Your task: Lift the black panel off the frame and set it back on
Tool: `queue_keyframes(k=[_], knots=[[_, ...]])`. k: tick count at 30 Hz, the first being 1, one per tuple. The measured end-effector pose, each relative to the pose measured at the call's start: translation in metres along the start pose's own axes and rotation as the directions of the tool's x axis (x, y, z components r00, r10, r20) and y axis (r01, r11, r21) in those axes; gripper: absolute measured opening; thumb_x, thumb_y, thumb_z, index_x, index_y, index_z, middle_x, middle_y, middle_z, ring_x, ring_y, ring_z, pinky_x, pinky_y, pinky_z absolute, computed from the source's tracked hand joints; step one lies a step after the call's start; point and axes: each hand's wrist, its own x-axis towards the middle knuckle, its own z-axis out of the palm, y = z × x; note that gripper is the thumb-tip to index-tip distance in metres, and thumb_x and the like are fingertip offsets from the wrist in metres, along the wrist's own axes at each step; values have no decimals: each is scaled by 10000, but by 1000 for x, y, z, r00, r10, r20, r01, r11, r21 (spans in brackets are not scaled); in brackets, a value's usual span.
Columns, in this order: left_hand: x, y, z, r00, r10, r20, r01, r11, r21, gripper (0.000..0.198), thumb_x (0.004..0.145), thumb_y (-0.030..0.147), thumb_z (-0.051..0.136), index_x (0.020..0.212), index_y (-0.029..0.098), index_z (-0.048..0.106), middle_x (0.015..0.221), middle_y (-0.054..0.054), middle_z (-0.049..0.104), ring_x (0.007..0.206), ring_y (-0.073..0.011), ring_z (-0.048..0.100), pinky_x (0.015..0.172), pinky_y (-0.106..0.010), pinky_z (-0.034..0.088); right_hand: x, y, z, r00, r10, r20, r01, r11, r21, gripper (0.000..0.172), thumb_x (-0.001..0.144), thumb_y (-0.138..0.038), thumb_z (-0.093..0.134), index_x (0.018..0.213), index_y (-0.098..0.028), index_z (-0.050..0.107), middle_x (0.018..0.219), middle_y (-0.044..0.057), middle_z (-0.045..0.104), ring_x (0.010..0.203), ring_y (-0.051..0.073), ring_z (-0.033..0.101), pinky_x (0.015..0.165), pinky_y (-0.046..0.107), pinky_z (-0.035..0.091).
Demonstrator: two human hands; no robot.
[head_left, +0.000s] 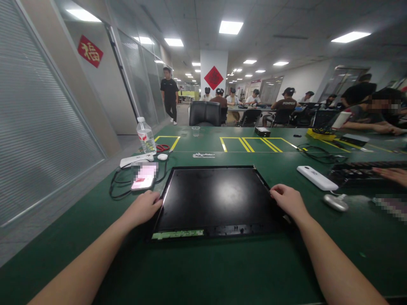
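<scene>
A black display panel (210,195) in a thin dark frame lies face up in front of me on the green table (197,271). A green circuit strip (178,234) shows along the left part of its near edge. My left hand (144,206) grips the panel's left side, its fingers closed at the edge. On the opposite side my right hand (288,200) pinches the right edge, thumb and fingers together. Parts of both hands' fingertips are hidden at the frame.
Left of the panel are a phone (144,176), a white power bank (136,160), cables, red-handled scissors (163,148) and a water bottle (146,135). To the right lie another white power bank (317,178) and a silver mouse-like object (335,202). Another person's hand (391,174) reaches in at far right.
</scene>
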Motion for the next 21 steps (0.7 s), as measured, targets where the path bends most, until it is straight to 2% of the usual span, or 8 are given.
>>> queue_keyframes(k=[4,9,14,17,21], knots=[[1,3,1,999,-26,-23,24,999,-49,220,815,337,437,626,236,485,744,-82,603,739,-260,596,655,-327,402,1,1,1,1000,-5,-7,5,1000,4,210,755,-323,527,758,-225,712,727,19,696,659,169,606,625,287,416],[0,6,-1,992,-98,-78,79,974,-214,204,779,307,446,596,251,377,593,4,510,613,-205,523,575,-295,348,3,5,2,1000,-2,-6,2,1000,18,223,760,-333,530,790,-223,722,736,26,700,644,166,604,618,286,422],[-2,7,-4,979,-124,-162,48,911,-409,206,729,332,507,577,244,399,550,31,468,580,-181,472,554,-282,336,4,9,3,1000,17,14,-18,1000,24,218,766,-345,532,810,-231,713,758,22,706,653,164,612,617,279,432],[-5,11,-7,965,-209,-160,81,815,-573,220,692,344,557,566,235,414,514,49,448,529,-151,436,525,-261,328,4,9,3,1000,14,10,-15,999,32,224,768,-347,529,818,-229,713,768,28,709,657,168,614,610,278,435],[-9,19,-8,942,-316,-112,118,625,-772,274,648,368,647,571,224,426,483,71,429,462,-113,402,463,-221,301,3,7,2,1000,21,16,-22,999,29,229,773,-351,523,820,-228,711,766,25,709,647,168,619,617,282,440]])
